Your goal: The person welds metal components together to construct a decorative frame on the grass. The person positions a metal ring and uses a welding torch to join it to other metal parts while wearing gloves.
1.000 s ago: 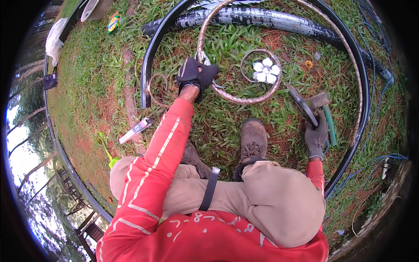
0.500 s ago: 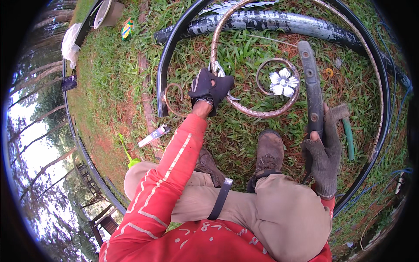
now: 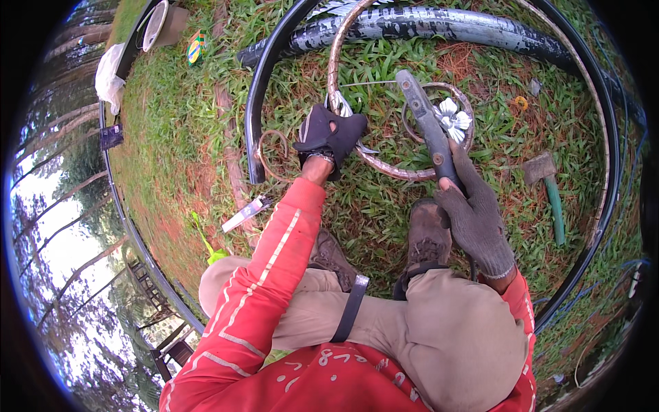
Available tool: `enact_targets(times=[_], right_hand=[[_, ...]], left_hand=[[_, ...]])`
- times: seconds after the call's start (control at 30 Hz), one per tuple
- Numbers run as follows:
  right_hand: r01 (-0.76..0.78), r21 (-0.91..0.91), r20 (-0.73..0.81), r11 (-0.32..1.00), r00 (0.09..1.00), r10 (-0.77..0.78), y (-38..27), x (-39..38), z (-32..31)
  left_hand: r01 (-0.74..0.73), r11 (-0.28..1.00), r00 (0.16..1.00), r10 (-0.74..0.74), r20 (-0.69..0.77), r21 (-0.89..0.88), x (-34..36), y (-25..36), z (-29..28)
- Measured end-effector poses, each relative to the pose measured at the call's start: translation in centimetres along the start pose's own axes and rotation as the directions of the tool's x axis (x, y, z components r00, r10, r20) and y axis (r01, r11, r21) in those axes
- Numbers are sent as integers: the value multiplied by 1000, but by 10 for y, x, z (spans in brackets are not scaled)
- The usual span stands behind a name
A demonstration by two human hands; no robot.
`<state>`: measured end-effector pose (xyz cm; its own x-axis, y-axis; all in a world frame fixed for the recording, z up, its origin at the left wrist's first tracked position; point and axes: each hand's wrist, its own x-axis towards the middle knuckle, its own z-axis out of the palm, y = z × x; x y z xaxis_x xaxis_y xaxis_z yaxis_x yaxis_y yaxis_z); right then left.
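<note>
My left hand (image 3: 331, 134), in a dark glove, is closed around a silver metal leaf (image 3: 342, 105) where it lies against the copper-brown metal scroll (image 3: 374, 163). Leaf tips poke out above and below the fingers. My right hand (image 3: 477, 213), in a grey-brown knit glove, grips a black welding electrode holder (image 3: 427, 122). From the holder's tip a thin welding electrode (image 3: 369, 84) points left, its end near the upper leaf tip, apart from it as far as I can tell. A white metal flower (image 3: 453, 119) inside the scroll's inner curl is partly covered by the holder.
A green-handled hammer (image 3: 555, 206) lies on the grass to the right. A black curved bar (image 3: 255, 110) rings the scroll, and a peeling dark pipe (image 3: 412, 24) crosses behind. A bucket (image 3: 165, 26) and a small box (image 3: 196, 49) stand far left. My boots (image 3: 429, 237) are close below.
My right hand has swung the electrode holder leftward, bringing the electrode's end toward the leaf and uncovering the hammer. My left hand stays on the leaf.
</note>
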<state>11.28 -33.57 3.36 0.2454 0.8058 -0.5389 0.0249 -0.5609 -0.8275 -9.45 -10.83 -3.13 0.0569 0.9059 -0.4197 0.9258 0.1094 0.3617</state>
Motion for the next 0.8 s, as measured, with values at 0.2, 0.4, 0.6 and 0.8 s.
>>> enact_targets(times=[0.2,0.4,0.6,0.8], right_hand=[[107,11,-34,994,994,-106,6,2,4],[65,5,-30,998,997,-65,-4,2,6],[131,-26,-39,991,991,-132,2,3,7],[-102,22,17,995,995,102,-10,2,6]], left_hand=[[-19,999,1000,20,-21,34,7,-12,8],[-28,999,1000,29,-3,43,6,-9,6],[-25,999,1000,25,7,19,4,-7,5],[-25,999,998,28,-60,48,4,-11,5]])
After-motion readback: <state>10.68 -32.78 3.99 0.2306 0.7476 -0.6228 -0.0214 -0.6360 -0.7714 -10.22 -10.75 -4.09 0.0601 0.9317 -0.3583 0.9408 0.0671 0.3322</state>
